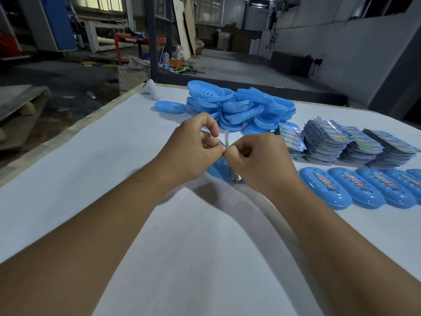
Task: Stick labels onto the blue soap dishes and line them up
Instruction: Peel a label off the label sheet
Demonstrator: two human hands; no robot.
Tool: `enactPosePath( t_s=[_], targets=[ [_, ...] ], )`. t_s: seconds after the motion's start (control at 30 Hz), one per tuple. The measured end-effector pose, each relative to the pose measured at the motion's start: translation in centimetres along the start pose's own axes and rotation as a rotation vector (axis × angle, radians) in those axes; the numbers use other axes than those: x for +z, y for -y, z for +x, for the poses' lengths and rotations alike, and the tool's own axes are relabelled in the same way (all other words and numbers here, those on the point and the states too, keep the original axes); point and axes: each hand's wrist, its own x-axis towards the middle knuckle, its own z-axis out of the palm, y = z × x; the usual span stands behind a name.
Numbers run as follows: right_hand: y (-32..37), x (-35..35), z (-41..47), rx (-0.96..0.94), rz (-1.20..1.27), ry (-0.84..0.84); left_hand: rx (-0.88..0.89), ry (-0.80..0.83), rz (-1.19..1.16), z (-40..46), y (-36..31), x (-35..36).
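Observation:
My left hand [196, 144] and my right hand [255, 156] meet at the fingertips above the white table [91, 169], both pinching a narrow printed label [230, 165] held on edge. Right under the hands lies a blue soap dish [216, 172], mostly hidden by them. A row of several labelled blue soap dishes [355, 188] lies side by side at the right. A heap of unlabelled blue dishes [237, 106] is piled at the back, with one single dish [170, 106] to its left.
Stacks of printed label sheets [341, 142] sit between the heap and the labelled row. A white object [151, 89] lies near the table's far left corner. Beyond the table's left edge the floor drops away, with workshop clutter behind.

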Motion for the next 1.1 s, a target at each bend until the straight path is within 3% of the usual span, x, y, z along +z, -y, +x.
enactPosePath(
  t_s=[0.27, 0.8, 1.1],
  targets=[
    [-0.17, 0.11, 0.11, 0.009, 0.001, -0.007, -0.020, -0.020, -0.047, 0.04, 0.02, -0.11],
    [-0.33, -0.09, 0.02, 0.072, 0.226, 0.093, -0.081, -0.053, -0.047, 0.40, 0.36, -0.14],
    [-0.43, -0.05, 0.42, 0.223, 0.348, 0.147, -0.142, -0.063, -0.029, 0.83, 0.25, -0.20]
  ],
)
